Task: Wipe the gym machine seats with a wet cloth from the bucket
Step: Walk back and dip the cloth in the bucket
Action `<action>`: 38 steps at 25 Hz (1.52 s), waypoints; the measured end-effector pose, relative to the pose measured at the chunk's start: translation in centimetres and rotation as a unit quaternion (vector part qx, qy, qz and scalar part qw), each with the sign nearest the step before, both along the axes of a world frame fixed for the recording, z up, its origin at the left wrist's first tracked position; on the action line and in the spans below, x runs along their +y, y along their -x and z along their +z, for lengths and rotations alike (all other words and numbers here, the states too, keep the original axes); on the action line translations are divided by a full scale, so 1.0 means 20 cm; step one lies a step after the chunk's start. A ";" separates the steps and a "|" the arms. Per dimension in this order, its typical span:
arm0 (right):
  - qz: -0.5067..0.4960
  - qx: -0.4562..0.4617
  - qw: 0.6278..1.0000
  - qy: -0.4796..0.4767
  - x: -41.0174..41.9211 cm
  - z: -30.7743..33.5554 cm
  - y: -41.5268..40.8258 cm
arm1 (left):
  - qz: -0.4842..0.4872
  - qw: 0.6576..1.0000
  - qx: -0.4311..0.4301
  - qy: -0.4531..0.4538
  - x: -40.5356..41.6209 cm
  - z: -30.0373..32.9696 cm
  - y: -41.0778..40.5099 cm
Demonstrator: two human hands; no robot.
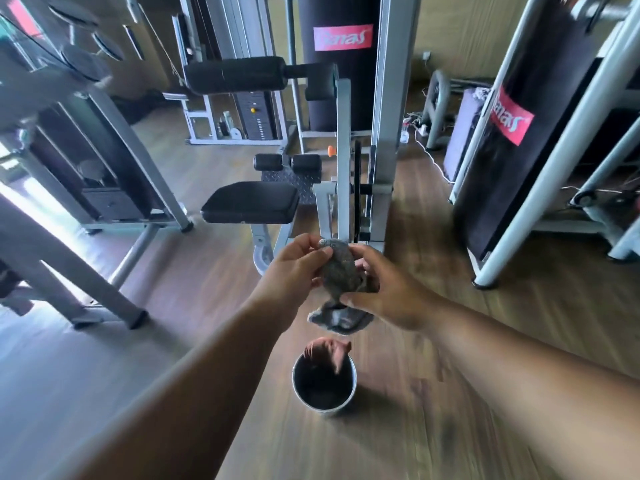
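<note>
Head view: both hands, left hand (298,268) and right hand (384,292), grip the grey cloth (341,271) above the bucket (323,379); likely wringing, so twist firmly before wiping the black seat (251,202).

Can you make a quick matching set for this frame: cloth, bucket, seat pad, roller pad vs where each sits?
Things:
1. grey cloth
2. metal bucket
3. black seat pad
4. long black roller pad

Places or states:
A. standing on the wooden floor, below the hands
B. high on the machine, above the seat
C. bunched and gripped between the left hand and the right hand, above the bucket
D. low on the machine frame, beyond the hands, with nothing on it

Pairs: 1-C, 2-A, 3-D, 4-B
</note>
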State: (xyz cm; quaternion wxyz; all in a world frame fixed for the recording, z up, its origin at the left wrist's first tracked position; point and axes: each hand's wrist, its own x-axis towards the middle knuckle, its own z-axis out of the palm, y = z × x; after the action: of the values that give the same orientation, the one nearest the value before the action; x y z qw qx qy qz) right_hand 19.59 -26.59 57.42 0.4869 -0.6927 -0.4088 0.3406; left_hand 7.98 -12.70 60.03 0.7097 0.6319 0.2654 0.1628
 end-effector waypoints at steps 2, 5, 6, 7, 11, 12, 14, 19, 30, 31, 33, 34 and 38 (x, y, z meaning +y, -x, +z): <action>0.004 0.007 1.000 0.002 0.03 0.03 -0.02 | -0.027 0.998 0.003 -0.064 0.04 0.02 0.01; -0.028 -0.075 0.996 0.026 0.10 0.07 -0.03 | -0.057 0.991 -0.024 -0.118 0.14 0.07 0.00; -0.043 -0.104 0.993 0.019 0.13 0.08 -0.04 | -0.063 0.988 -0.035 -0.134 0.18 0.08 0.00; -0.054 -0.126 0.991 0.002 0.17 0.09 -0.04 | -0.070 0.986 -0.049 -0.145 0.21 0.10 0.00; -0.080 -0.122 0.989 -0.011 0.35 0.15 -0.04 | -0.112 0.977 -0.077 -0.167 0.40 0.15 0.01; -0.075 -0.114 0.991 -0.016 0.40 0.16 -0.03 | -0.116 0.974 -0.077 -0.177 0.45 0.16 0.01; -0.065 -0.104 0.992 -0.017 0.48 0.19 -0.02 | -0.122 0.971 -0.077 -0.192 0.58 0.19 0.01; -0.109 -0.132 0.985 0.028 0.57 0.23 -0.03 | -0.148 0.963 -0.079 -0.210 0.84 0.23 -0.01; -0.165 -0.278 0.939 0.120 0.53 0.24 -0.17 | -0.090 0.945 0.016 -0.314 0.97 0.12 -0.08; -0.163 -0.291 0.934 0.128 0.53 0.25 -0.19 | -0.083 0.945 0.026 -0.316 0.94 0.11 -0.08; -0.142 -0.306 0.928 0.156 0.50 0.25 -0.24 | -0.070 0.943 0.049 -0.322 0.87 0.10 -0.10; -0.124 -0.307 0.927 0.176 0.48 0.25 -0.26 | -0.064 0.940 0.061 -0.330 0.83 0.09 -0.11; -0.064 -0.279 0.934 0.214 0.39 0.22 -0.35 | -0.036 0.923 0.103 -0.368 0.71 0.02 -0.15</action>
State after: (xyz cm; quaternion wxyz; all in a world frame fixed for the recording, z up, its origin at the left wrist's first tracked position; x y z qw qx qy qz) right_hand 26.63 -18.76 61.89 0.2141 -0.8723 -0.4007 0.1810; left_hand 11.08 1.59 60.50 0.4012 0.8712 0.2350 0.1574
